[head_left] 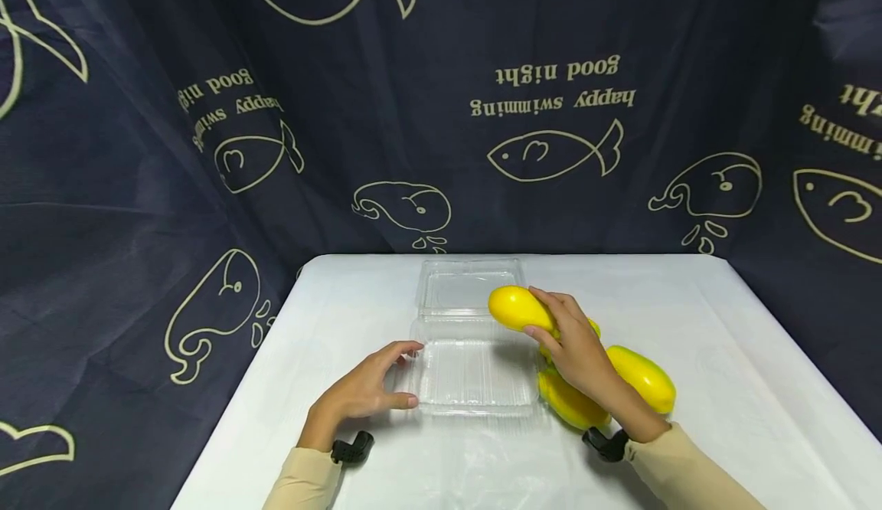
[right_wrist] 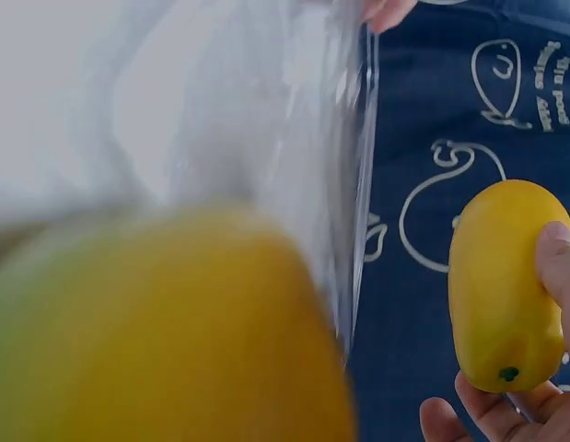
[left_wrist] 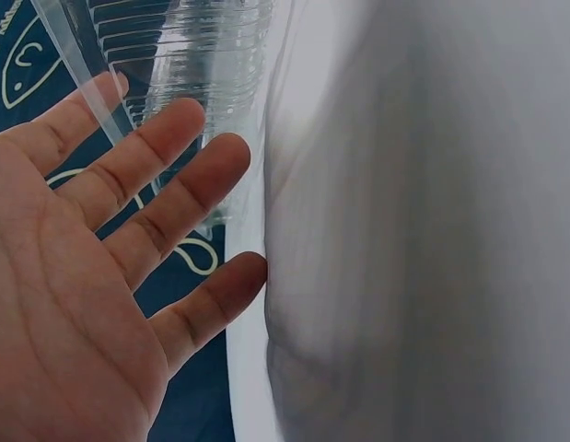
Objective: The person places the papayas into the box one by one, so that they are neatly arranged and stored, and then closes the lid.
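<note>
Holds 1 fruit [head_left: 518, 308] in the right hand [head_left: 573, 345], gripping with thumb and fingers, raised by the far right of the box [head_left: 475, 376]. Spreads the left hand [head_left: 368, 387] at the box's left edge; cannot tell whether touching. Looks barely begun: has the lid [head_left: 458, 288] open on the far side, shows no fruit inside, leaves at least 2 other fruits [head_left: 570, 404] on the bench [head_left: 710, 326] to the right.

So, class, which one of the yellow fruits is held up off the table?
The yellow fruit gripped in the right hand: it is in the air, while the other fruits rest lower, right of the clear box.
</note>
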`<state>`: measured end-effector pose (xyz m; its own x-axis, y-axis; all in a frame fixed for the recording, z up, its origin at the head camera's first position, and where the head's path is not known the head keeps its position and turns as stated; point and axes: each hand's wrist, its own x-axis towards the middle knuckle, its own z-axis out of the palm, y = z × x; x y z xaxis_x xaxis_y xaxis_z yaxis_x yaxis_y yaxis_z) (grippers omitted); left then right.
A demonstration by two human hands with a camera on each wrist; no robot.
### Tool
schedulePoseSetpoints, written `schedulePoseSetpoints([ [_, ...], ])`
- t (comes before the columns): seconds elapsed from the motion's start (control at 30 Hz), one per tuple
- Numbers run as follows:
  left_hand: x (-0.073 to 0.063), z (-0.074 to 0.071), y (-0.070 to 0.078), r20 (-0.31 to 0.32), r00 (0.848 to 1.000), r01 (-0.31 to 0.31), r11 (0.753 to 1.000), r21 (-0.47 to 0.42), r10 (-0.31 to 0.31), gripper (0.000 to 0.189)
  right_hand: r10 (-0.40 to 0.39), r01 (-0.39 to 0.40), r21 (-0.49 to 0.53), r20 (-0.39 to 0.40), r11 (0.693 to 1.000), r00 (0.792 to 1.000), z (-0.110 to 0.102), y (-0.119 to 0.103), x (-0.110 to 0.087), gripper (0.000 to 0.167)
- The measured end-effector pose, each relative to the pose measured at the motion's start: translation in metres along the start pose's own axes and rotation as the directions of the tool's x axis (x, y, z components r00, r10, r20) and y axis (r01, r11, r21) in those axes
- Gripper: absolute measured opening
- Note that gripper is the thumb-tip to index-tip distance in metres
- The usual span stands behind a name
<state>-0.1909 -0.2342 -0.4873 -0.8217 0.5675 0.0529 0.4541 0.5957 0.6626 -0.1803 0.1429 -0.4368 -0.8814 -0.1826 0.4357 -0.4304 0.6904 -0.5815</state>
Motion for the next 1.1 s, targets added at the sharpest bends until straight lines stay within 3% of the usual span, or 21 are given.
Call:
schedulePoseSetpoints([
  [0.3,0.0,0.001,-0.002,0.001,1.0,-0.001,1.0,0.011,0.001,0.084,-0.011,0.007,0.061,0.067,0.998,0.998,0.03,-0.027,0.007,0.065],
  [0.53,-0.001,-0.001,0.0,0.011,1.0,0.006,1.0,0.024,-0.006,0.085,-0.027,0.02,0.08,0.08,0.997,0.996,0.046,-0.041,-0.002,0.064],
  [1.1,0.0,0.0,0.002,0.0,0.999,0.032,0.999,0.041,-0.032,0.083,-0.009,0.0,0.037,0.242,0.999,0.97,0.074,-0.058,-0.025,0.064],
])
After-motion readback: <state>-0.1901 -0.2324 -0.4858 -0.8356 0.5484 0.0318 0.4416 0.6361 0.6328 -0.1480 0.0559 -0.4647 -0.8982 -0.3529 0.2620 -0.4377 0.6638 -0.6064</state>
